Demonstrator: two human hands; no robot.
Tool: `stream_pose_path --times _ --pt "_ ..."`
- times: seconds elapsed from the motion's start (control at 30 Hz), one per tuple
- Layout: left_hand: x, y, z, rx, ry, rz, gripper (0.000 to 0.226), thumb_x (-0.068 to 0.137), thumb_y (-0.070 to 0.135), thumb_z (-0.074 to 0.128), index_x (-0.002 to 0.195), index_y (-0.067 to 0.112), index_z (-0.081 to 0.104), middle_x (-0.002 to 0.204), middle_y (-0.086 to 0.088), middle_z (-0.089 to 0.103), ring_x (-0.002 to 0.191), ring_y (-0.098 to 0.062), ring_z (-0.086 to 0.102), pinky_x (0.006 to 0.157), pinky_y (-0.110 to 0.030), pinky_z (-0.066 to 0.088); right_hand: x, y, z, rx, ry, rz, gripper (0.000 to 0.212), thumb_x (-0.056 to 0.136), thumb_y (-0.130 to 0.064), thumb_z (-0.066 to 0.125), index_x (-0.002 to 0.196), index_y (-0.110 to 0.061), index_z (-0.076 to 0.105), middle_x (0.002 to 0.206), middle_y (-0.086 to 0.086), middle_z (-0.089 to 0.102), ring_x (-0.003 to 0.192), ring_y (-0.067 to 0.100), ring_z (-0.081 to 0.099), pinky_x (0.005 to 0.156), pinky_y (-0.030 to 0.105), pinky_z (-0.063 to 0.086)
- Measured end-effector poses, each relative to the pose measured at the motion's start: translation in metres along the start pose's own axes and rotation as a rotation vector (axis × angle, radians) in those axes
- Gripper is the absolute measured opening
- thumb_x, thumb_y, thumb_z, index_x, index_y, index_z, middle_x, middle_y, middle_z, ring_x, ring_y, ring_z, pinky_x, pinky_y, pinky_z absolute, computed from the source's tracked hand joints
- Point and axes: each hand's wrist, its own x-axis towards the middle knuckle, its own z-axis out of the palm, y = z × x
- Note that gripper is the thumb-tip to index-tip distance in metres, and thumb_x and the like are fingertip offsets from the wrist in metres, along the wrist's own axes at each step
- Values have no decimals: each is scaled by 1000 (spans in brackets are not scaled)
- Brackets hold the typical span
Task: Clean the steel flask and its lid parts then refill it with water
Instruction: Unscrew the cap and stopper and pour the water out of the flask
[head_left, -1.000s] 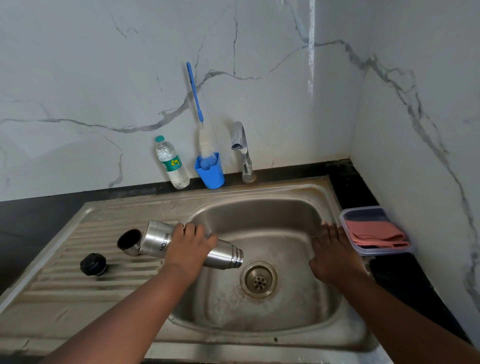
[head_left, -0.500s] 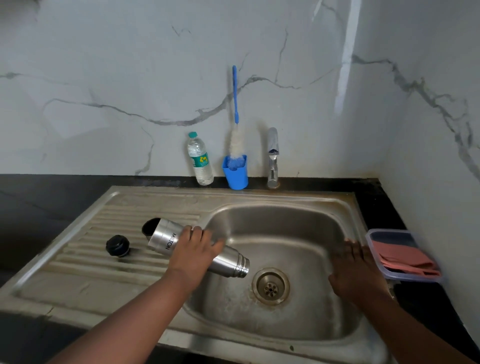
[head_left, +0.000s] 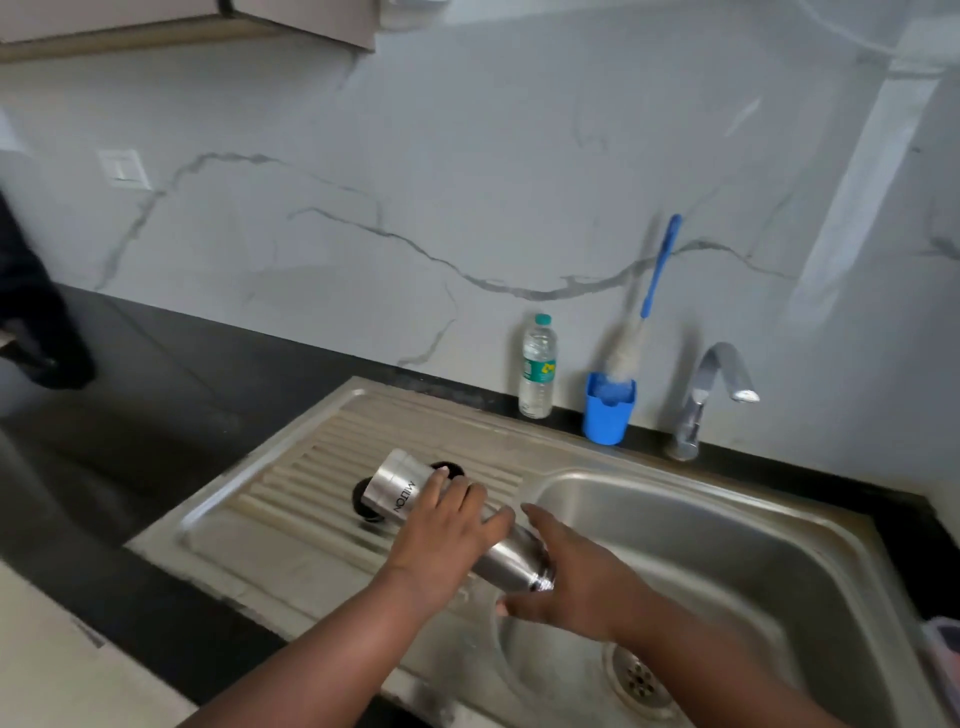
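My left hand (head_left: 441, 535) grips the steel flask (head_left: 397, 486) around its middle and holds it tilted, base up-left over the drainboard, open mouth down-right over the basin (head_left: 727, 530). The open palm of my right hand (head_left: 576, 577) is at the flask's mouth, thumb above and fingers below, spread apart. Two lid parts lie on the ribbed drainboard (head_left: 311, 467) behind the flask, both partly hidden: a black cap (head_left: 361, 501) and a dark-mouthed cup lid (head_left: 451, 469).
Along the back ledge stand a plastic water bottle (head_left: 537, 369), a blue cup (head_left: 605, 415) holding a blue-handled bottle brush (head_left: 655, 275), and the tap (head_left: 711, 384). The drain (head_left: 636, 675) is at lower right. A plastic box (head_left: 943, 654) sits at the right edge.
My right hand left the basin's right rim and came across to the flask's mouth. The left hand lifted the flask's base higher. My view swung left.
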Motion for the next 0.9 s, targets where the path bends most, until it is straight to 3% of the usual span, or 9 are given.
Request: stream_pose_path --times 0.13,0.23,0.33,0.4,0.47,0.53,0.63,0.73,0.9 --pt "-21 -58 13 16 146 54 81 40 19 88 117 27 63 102 -11 64 101 -32 62 105 -48 44 46 -53 18 -50 32 -43 101 70 -51 75 150 -27 18 140 -5 49 118 14 55 94 26 45" --pt "-37 -107 19 78 225 67 93 38 15 87 123 30 54 119 -9 59 115 -29 56 106 -43 29 78 -96 29 66 32 -22 81 64 -47 78 133 -31 38 114 -10 62 91 9 63 78 25 52" --pt "-53 -159 27 127 360 -23 115 46 -8 61 148 32 27 148 -12 31 136 -32 28 112 -46 9 111 -137 39 194 41 5 57 66 -37 80 113 -25 50 95 -9 64 69 3 62 52 14 47" --pt "-60 -192 31 -22 424 -218 127 48 -11 58 157 28 7 155 -17 25 141 -35 20 116 -46 0 133 -159 46 294 89 8 51 68 -31 80 110 -23 52 90 -7 65 63 3 63 45 14 44" --pt "-63 -222 33 -351 503 -442 119 64 -3 72 156 29 4 159 -17 21 145 -34 16 116 -48 6 152 -178 55 411 136 23 50 69 -27 80 112 -25 52 93 -7 65 67 5 64 47 16 46" --pt "-62 -250 29 -945 445 -654 109 78 5 75 155 31 2 162 -8 14 148 -26 15 117 -47 18 168 -190 65 517 168 34 53 70 -21 82 113 -24 52 97 -5 64 70 6 65 52 19 51" --pt "-59 -284 26 -1843 314 -686 92 84 10 73 155 28 17 155 -1 33 139 -19 38 109 -43 38 189 -203 79 610 206 33 58 68 -19 86 112 -27 49 105 -2 62 79 9 66 58 21 54" --pt "-54 -296 28 -1964 261 -511 84 69 29 79 144 27 40 125 6 64 112 -12 63 97 -44 49 210 -209 91 596 218 40 66 64 -27 89 115 -29 47 108 -6 62 90 10 66 70 24 56" --pt "-25 -290 48 -1756 317 -570 79 63 27 91 129 30 47 123 5 61 106 -10 62 94 -38 53 245 -206 103 444 188 75 75 59 -34 89 117 -29 42 106 -12 63 92 7 64 78 28 54"
